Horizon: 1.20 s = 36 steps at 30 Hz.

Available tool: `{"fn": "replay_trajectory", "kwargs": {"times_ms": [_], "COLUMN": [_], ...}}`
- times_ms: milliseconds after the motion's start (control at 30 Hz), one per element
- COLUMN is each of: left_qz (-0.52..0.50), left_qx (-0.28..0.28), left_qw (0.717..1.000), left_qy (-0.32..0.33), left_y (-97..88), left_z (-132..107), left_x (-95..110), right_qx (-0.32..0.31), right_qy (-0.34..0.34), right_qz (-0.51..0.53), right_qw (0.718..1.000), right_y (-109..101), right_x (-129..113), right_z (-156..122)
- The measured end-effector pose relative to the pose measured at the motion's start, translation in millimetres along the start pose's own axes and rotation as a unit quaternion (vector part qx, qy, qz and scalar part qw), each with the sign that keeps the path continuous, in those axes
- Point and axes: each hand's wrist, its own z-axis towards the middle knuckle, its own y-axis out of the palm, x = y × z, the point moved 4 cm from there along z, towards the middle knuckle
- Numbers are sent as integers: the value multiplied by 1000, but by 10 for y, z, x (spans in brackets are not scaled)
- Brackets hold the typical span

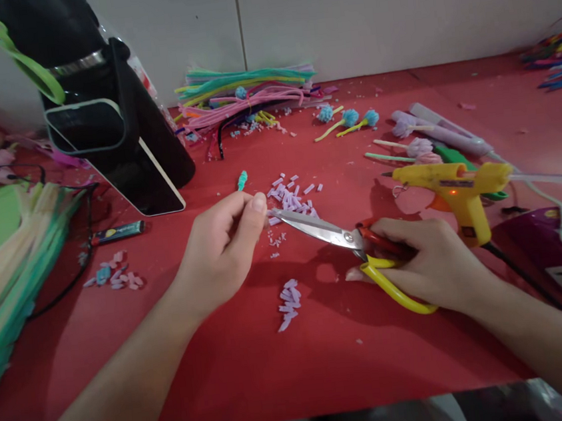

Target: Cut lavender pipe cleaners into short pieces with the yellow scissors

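My left hand (pixel 226 239) is closed in a pinch, thumb against forefinger. Whatever lies between its fingertips is too small or hidden to make out. In my right hand (pixel 424 262) are scissors (pixel 320 230) with red and yellow handles, their blades together and the tip close to the left fingertips. Just beyond these is a pile of short lilac cut pieces (pixel 292 199), with tiny scraps near it. A smaller group of lilac pieces (pixel 289 303) lies nearer to me. A small teal fuzzy piece (pixel 242 180) shows just past the left knuckles; whether it touches them I cannot tell.
A yellow hot glue gun (pixel 454 189) rests at right beside a purple power strip (pixel 547 256). Blue fuzzy flowers (pixel 350 118) and bundled pipe cleaners (pixel 249 96) lie at the back. At left are a black bottle (pixel 151 117), a phone (pixel 132 179) and a lighter (pixel 119 233).
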Motion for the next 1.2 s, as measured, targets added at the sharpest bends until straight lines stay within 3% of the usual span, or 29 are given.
{"fn": "replay_trajectory", "kwargs": {"times_ms": [1200], "left_qz": [18], "left_qx": [6], "left_qw": [999], "left_qy": [26], "left_y": [-9], "left_z": [11], "left_x": [18], "right_qx": [12], "right_qy": [1], "right_qz": [-4], "right_qw": [1000], "right_y": [-10], "right_x": [-29], "right_z": [20]}}
